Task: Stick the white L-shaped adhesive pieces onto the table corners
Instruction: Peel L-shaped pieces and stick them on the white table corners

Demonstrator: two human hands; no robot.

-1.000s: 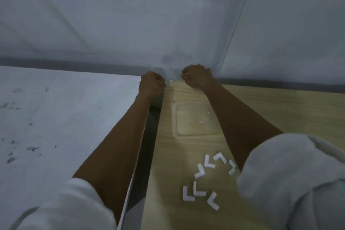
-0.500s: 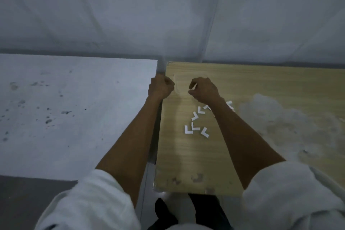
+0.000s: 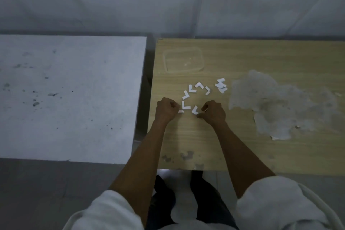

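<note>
Several white L-shaped adhesive pieces (image 3: 192, 88) lie in a loose ring on the left part of the wooden table (image 3: 261, 58). My left hand (image 3: 166, 108) is a closed fist resting on the table at the ring's near-left side; its fingers cover part of one piece (image 3: 180, 111), and a grip on it cannot be made out. My right hand (image 3: 213, 111) rests at the ring's near-right side, thumb and forefinger apart beside another piece (image 3: 195, 110). The table's far-left corner (image 3: 158, 40) is bare of hands.
A clear shallow plastic tray (image 3: 183, 59) sits beyond the pieces. A small heap of white scraps (image 3: 221, 85) lies to the right, next to a large worn patch (image 3: 280, 102). A white table (image 3: 71, 89) stands left across a narrow gap (image 3: 147, 80). A wall runs behind.
Both hands have drawn back from the table's far-left corner to the ring of pieces. The view has pulled back and now shows the whole near edge.
</note>
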